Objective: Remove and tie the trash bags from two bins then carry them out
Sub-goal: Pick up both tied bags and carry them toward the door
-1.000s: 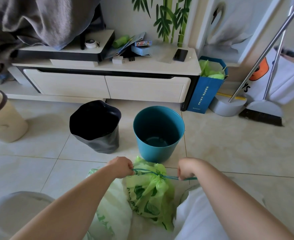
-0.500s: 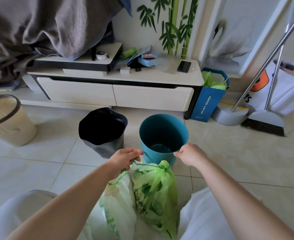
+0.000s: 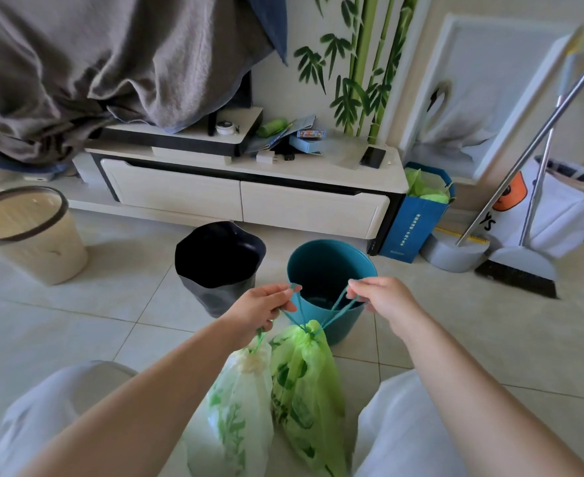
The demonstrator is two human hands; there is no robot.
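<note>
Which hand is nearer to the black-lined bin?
Left. The left hand is just right of the black-lined bin, close to its side, pinching a drawstring. The right hand is farther right, over the near rim of the blue bin.

In front of the teal bin (image 3: 331, 270), the left hand (image 3: 259, 309) and right hand (image 3: 381, 299) each pinch a teal drawstring (image 3: 335, 306) rising from the cinched green bag (image 3: 306, 390). The left hand also grips the paler bag (image 3: 239, 407), left of the green one. A black-lined bin (image 3: 220, 266) stands just left of the teal bin.
</note>
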